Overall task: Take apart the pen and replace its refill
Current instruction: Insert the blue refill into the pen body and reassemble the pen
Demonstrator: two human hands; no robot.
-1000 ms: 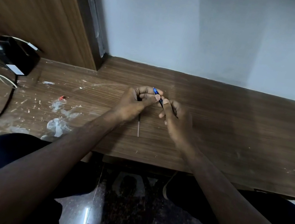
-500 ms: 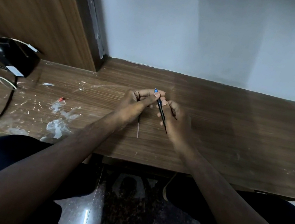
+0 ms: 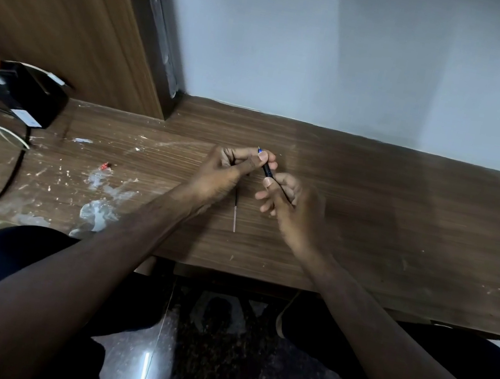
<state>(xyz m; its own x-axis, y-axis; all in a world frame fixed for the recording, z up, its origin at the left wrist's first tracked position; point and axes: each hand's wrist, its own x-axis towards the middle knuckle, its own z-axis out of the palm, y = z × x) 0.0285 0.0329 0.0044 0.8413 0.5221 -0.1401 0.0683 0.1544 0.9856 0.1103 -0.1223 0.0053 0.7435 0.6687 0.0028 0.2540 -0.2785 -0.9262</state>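
A thin dark pen (image 3: 268, 171) with a blue tip is held slanted above the wooden table (image 3: 403, 223). My left hand (image 3: 228, 172) pinches its tip end between thumb and forefinger. My right hand (image 3: 291, 210) grips the barrel lower down, the other fingers spread. A slim refill (image 3: 234, 216), dark at the far end and pale at the near end, lies on the table just below my left hand, partly hidden by it.
A black box (image 3: 29, 98) with white and black cables sits at the far left. White paint splashes and a small red scrap (image 3: 105, 166) mark the left part of the table. A wooden panel stands at the back left, a pale wall behind.
My right hand has shifted along the pen barrel, and the pen's lower part is more covered by it than half a second ago. The refill on the table has not moved.
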